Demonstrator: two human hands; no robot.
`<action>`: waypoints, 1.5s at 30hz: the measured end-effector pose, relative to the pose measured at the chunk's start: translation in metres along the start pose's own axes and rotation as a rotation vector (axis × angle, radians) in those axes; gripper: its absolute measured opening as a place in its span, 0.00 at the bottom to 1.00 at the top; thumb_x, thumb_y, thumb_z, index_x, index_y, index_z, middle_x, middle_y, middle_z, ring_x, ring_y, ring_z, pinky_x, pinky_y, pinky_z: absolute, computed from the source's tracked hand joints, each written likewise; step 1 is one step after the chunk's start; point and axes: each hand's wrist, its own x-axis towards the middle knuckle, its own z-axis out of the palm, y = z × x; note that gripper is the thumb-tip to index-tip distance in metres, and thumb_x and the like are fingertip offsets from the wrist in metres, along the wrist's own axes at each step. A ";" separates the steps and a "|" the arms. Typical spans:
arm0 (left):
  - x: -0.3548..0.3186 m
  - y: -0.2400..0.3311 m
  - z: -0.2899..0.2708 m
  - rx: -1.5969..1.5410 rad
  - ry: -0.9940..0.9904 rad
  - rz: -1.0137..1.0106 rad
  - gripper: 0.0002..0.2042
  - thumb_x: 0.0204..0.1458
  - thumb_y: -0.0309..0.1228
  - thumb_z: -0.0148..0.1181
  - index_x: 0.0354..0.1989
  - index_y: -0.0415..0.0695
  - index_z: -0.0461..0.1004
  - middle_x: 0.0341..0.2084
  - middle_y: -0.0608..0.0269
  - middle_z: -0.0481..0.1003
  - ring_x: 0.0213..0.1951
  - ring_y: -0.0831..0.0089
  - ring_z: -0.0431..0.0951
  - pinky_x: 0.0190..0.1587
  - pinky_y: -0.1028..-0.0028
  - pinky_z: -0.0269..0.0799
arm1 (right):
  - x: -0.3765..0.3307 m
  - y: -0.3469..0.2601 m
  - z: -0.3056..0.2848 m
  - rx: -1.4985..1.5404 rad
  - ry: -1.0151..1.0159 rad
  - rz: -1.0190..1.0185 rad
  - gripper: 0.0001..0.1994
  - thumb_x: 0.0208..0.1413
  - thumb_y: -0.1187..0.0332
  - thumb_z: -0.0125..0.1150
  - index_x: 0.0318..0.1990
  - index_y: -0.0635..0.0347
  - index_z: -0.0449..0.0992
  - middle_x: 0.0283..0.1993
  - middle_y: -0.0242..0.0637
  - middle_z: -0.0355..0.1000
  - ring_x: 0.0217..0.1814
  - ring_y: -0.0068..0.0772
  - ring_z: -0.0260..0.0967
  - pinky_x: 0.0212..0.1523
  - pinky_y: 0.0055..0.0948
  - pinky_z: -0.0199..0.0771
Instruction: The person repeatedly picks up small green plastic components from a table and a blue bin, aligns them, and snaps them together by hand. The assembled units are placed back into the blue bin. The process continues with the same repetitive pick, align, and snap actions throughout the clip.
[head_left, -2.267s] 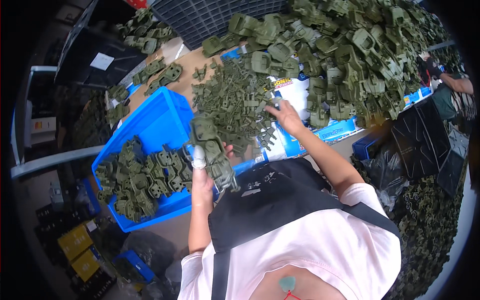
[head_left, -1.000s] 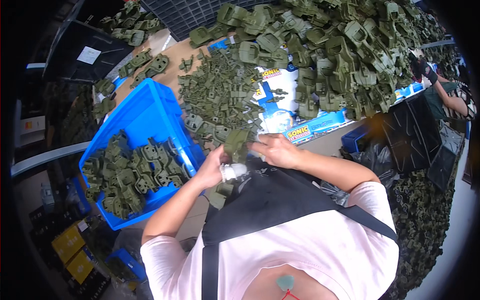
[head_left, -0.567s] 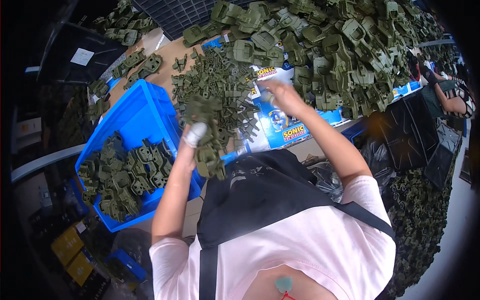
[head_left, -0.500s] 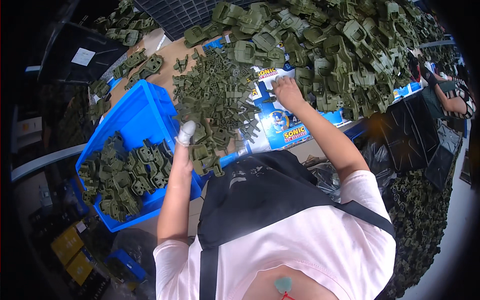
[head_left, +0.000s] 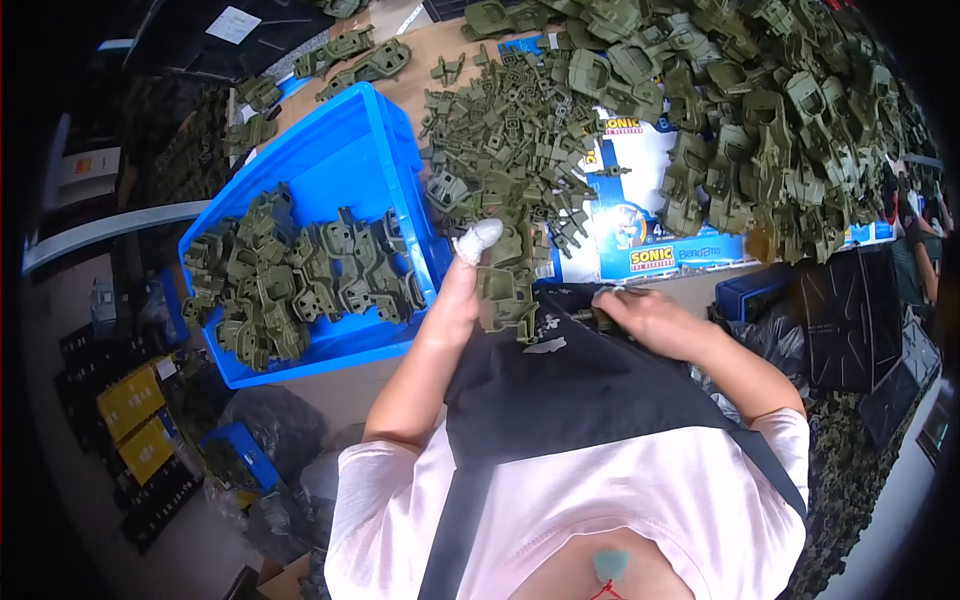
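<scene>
My left hand (head_left: pixel 464 282), its thumb wrapped in white, is closed on an olive-green plastic toy part (head_left: pixel 508 298) in front of the black apron. Its other fingers are mostly hidden behind the part. My right hand (head_left: pixel 648 318) is held low at the table's near edge, over the apron, fingers pressed together; what they hold is hidden or too small to make out. Small green plastic pieces (head_left: pixel 515 125) lie in a heap just beyond my left hand. Larger green molded parts (head_left: pixel 740 130) are piled at the far right.
A blue plastic bin (head_left: pixel 405 190) at the left holds several larger green parts (head_left: pixel 260 280). A printed blue-and-white cardboard sheet (head_left: pixel 625 205) covers part of the table. Black trays (head_left: pixel 850 320) stand at the right, above more green parts heaped below. Another person's arm (head_left: pixel 925 265) shows at the far right.
My right hand has come back from the cardboard sheet to the table's near edge, closer to my left hand. My left hand still grips the toy part. The whole view has shifted.
</scene>
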 end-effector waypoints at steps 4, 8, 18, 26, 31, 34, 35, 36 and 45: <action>0.014 -0.013 -0.012 0.000 -0.070 -0.066 0.21 0.46 0.44 0.56 0.43 0.41 0.71 0.33 0.61 0.75 0.32 0.71 0.76 0.36 0.71 0.73 | -0.013 0.001 -0.025 0.360 -0.083 0.036 0.19 0.40 0.79 0.55 0.43 0.56 0.66 0.39 0.46 0.72 0.39 0.48 0.71 0.38 0.38 0.73; 0.019 -0.020 -0.014 0.000 -0.050 -0.137 0.19 0.47 0.43 0.58 0.42 0.42 0.70 0.30 0.62 0.75 0.31 0.71 0.76 0.35 0.71 0.74 | 0.008 -0.003 -0.023 0.461 0.234 0.055 0.16 0.40 0.79 0.54 0.41 0.54 0.73 0.36 0.45 0.72 0.38 0.47 0.72 0.41 0.37 0.72; 0.023 -0.035 -0.002 0.113 -0.081 -0.100 0.15 0.49 0.38 0.57 0.42 0.43 0.71 0.31 0.66 0.74 0.30 0.76 0.75 0.32 0.74 0.74 | 0.049 -0.031 -0.018 0.066 -0.096 -0.025 0.08 0.40 0.77 0.52 0.32 0.62 0.70 0.27 0.44 0.69 0.34 0.45 0.71 0.35 0.41 0.71; 0.006 -0.050 -0.008 0.169 0.086 -0.025 0.21 0.48 0.39 0.60 0.48 0.45 0.66 0.36 0.64 0.73 0.35 0.73 0.75 0.37 0.73 0.74 | 0.051 -0.026 0.003 0.199 -0.120 -0.131 0.10 0.39 0.78 0.53 0.33 0.61 0.70 0.28 0.45 0.69 0.34 0.48 0.71 0.34 0.42 0.71; -0.018 0.004 -0.027 0.094 0.067 0.177 0.26 0.45 0.50 0.58 0.45 0.41 0.67 0.35 0.57 0.73 0.37 0.67 0.75 0.40 0.68 0.73 | 0.095 0.016 -0.018 0.730 0.063 -0.122 0.16 0.48 0.62 0.59 0.45 0.54 0.69 0.34 0.46 0.70 0.39 0.45 0.70 0.40 0.37 0.70; -0.023 0.033 -0.065 0.029 0.262 0.569 0.26 0.49 0.49 0.55 0.47 0.39 0.67 0.36 0.53 0.73 0.39 0.64 0.75 0.44 0.64 0.72 | 0.127 0.041 0.053 -0.034 0.369 0.133 0.31 0.47 0.58 0.59 0.59 0.49 0.57 0.47 0.53 0.62 0.48 0.53 0.64 0.45 0.41 0.69; -0.029 0.040 -0.073 -0.026 0.285 0.583 0.25 0.50 0.48 0.55 0.47 0.38 0.66 0.37 0.53 0.73 0.40 0.64 0.74 0.45 0.63 0.72 | 0.135 0.035 0.069 -0.135 0.249 0.194 0.38 0.44 0.59 0.61 0.63 0.46 0.49 0.48 0.54 0.59 0.47 0.54 0.63 0.43 0.43 0.70; -0.029 0.042 -0.074 -0.037 0.255 0.577 0.25 0.51 0.47 0.54 0.48 0.39 0.66 0.37 0.52 0.73 0.40 0.63 0.74 0.45 0.62 0.72 | 0.144 0.038 0.090 -0.170 0.218 0.214 0.41 0.41 0.63 0.61 0.64 0.47 0.47 0.46 0.54 0.59 0.46 0.53 0.63 0.42 0.41 0.71; 0.000 0.014 -0.062 0.140 0.121 0.617 0.26 0.53 0.41 0.53 0.59 0.52 0.52 0.46 0.59 0.66 0.43 0.61 0.73 0.42 0.60 0.75 | 0.102 0.036 0.037 1.397 0.314 0.198 0.35 0.49 0.68 0.45 0.67 0.51 0.41 0.68 0.41 0.44 0.60 0.36 0.58 0.48 0.29 0.70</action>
